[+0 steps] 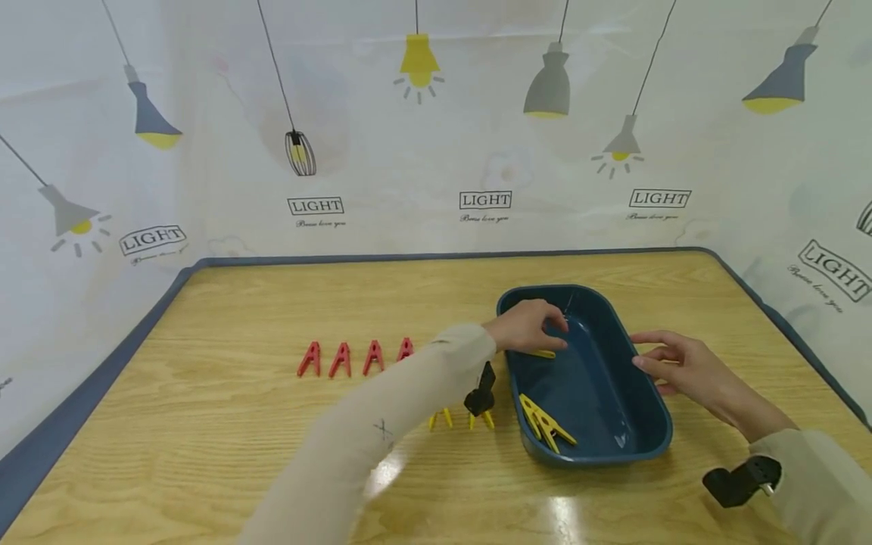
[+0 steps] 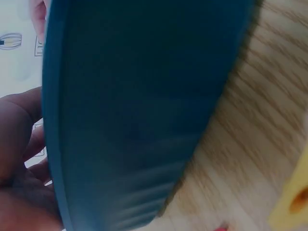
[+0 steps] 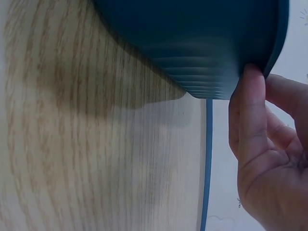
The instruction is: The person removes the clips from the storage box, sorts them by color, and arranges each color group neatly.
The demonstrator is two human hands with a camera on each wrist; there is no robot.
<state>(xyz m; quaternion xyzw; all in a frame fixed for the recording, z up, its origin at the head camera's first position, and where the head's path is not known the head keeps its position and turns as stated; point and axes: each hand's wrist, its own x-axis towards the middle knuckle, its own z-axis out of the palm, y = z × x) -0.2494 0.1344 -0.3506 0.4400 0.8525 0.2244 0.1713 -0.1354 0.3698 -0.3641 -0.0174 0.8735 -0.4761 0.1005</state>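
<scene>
Only the head view takes in the whole wooden tabletop point(image 1: 238, 424); both wrist views are filled by the outer wall of the dark blue oblong plastic tub point(image 1: 647, 435), which sits right of centre, nearer the right edge. The left hand point(image 1: 527, 325) reaches over the tub's left rim, fingers curled down at a yellow plastic clothespin point(image 1: 543, 353) lying inside; whether it actually pinches it is hard to tell. In the left wrist view that hand point(image 2: 17, 163) is just a blurred palm behind the tub point(image 2: 134, 110), no pin visible. The right hand point(image 1: 681, 367) rests on the right rim, fingers relaxed and nearly straight; the right wrist view shows a fingertip point(image 3: 252, 79) pressed on the tub's rim point(image 3: 276, 43). Count: four red plastic clothespins point(image 1: 341, 359) in a row left of centre, the fourth partly behind the sleeve point(image 1: 381, 424); two more yellow pins point(image 1: 545, 424) inside the tub near its front left corner; two yellow ones point(image 1: 441, 418) on the table, partly hidden by the forearm.
</scene>
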